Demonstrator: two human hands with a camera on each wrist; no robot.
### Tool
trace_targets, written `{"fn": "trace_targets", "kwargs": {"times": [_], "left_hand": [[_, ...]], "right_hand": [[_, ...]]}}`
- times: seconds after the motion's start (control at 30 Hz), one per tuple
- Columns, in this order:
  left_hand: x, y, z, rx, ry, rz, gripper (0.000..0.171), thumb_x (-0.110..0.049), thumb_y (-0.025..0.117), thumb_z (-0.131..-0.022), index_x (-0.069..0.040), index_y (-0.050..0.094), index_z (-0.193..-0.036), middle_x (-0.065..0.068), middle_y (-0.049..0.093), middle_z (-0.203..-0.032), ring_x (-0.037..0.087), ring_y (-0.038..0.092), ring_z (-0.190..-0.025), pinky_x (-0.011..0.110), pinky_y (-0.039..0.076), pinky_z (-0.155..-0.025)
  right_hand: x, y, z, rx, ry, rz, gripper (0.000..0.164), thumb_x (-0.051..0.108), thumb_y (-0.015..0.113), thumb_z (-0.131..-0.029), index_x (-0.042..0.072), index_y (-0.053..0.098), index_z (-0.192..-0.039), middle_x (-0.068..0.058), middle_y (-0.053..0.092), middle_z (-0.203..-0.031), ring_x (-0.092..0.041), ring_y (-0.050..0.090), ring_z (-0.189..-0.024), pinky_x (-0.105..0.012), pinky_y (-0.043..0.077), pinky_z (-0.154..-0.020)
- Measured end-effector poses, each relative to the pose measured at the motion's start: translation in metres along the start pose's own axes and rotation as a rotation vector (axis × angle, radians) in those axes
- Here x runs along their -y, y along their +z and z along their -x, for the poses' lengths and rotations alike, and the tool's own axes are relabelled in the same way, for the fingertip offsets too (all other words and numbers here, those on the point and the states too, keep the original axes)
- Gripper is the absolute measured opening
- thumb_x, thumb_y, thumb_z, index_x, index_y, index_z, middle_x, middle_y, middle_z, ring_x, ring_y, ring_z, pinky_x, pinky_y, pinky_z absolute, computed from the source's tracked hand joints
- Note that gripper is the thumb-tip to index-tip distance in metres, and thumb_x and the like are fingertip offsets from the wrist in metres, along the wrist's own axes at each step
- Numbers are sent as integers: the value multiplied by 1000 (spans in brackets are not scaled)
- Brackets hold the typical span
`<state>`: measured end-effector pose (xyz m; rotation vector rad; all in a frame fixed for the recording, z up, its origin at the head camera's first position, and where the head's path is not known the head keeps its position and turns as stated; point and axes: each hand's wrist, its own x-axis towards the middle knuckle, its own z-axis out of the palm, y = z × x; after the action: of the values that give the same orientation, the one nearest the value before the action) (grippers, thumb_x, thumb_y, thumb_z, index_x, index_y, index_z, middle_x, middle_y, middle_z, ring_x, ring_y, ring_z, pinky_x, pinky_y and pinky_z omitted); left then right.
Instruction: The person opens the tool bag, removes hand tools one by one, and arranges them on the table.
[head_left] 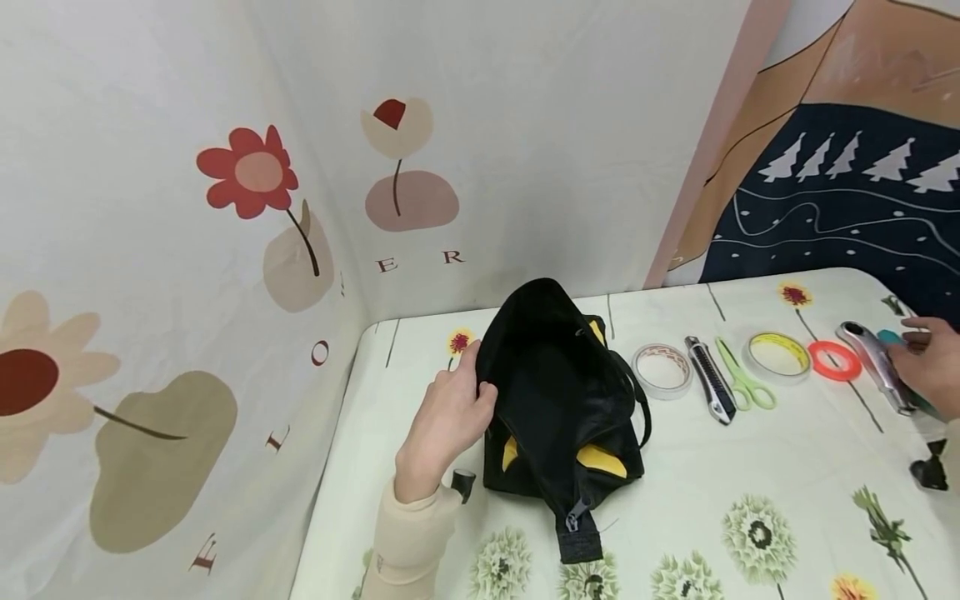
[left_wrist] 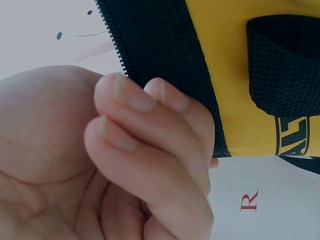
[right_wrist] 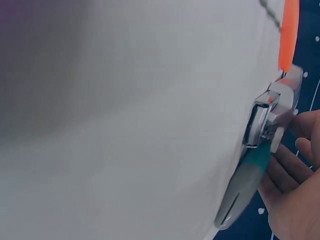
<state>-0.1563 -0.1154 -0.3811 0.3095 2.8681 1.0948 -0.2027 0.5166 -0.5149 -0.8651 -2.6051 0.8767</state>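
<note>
A black-and-yellow zip tool bag [head_left: 536, 442] stands with its mouth gaping on the flowered table. My left hand [head_left: 456, 408] grips the left edge of its mouth. Close up in the left wrist view, curled fingers [left_wrist: 150, 145] hold the black rim beside the zip [left_wrist: 115, 42]. At the far right, my right hand [head_left: 930, 362] is beside a silver utility knife [head_left: 873, 362] and a grey-and-teal tool [right_wrist: 245, 180]. The right fingers [right_wrist: 285, 175] lie loosely behind that tool, whose kind is unclear.
Right of the bag lie a clear tape roll [head_left: 662, 371], a black-and-silver utility knife [head_left: 709, 379], green scissors [head_left: 742, 379], a yellow-cored tape roll [head_left: 777, 357] and an orange tape ring [head_left: 835, 361]. Fabric walls [head_left: 540, 167] rise behind and at left.
</note>
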Motion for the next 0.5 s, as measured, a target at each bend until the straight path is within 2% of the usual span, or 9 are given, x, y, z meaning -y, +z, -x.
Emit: {"fn": "trace_targets", "kwargs": {"times": [0.03, 0.1, 0.2, 0.37, 0.47, 0.5], "left_hand": [[0, 0, -1, -1, 2, -1, 65, -7, 52, -107, 3, 37, -169, -2, 36, -55, 14, 30, -41, 29, 27, -45], [0, 0, -2, -5, 8, -3, 65, -8, 52, -107, 3, 37, -169, -2, 37, -55, 14, 30, -41, 28, 27, -45], [0, 0, -3, -14, 11, -16, 63, -11, 54, -110, 3, 37, -169, -2, 38, -54, 15, 32, -41, 28, 29, -45], [2, -1, -6, -29, -7, -42, 65, -29, 58, -116, 3, 38, -169, 3, 43, -54, 20, 38, -42, 34, 36, -50], [5, -4, -9, -30, -13, -66, 66, -39, 53, -118, 1, 41, -168, 5, 49, -58, 22, 47, -47, 39, 44, -57], [7, -6, -11, -28, -21, -74, 66, -42, 51, -118, 0, 42, -168, 5, 52, -59, 22, 50, -49, 40, 46, -60]], "right_hand": [[3, -1, 1, 13, 13, 4, 58, 5, 41, -116, -8, 22, -169, -46, 31, -164, -66, 43, -143, -73, 46, -109], [8, -5, 4, 26, 27, 28, 60, 9, 41, -116, -6, 21, -171, -42, 25, -170, -64, 40, -149, -73, 44, -113], [20, -8, 11, 23, 11, 44, 62, 14, 41, -116, -4, 22, -172, -35, 18, -176, -59, 31, -158, -72, 36, -120], [47, -4, 29, -45, -109, 25, 57, 18, 42, -116, -8, 33, -167, -35, 27, -174, -56, 25, -162, -68, 19, -131], [69, 4, 43, -71, -226, -24, 54, 23, 39, -119, -9, 42, -162, -37, 39, -167, -59, 41, -150, -70, 25, -127], [76, 6, 48, -66, -271, -42, 54, 24, 37, -119, -9, 45, -161, -38, 42, -164, -59, 46, -143, -70, 32, -123]]}}
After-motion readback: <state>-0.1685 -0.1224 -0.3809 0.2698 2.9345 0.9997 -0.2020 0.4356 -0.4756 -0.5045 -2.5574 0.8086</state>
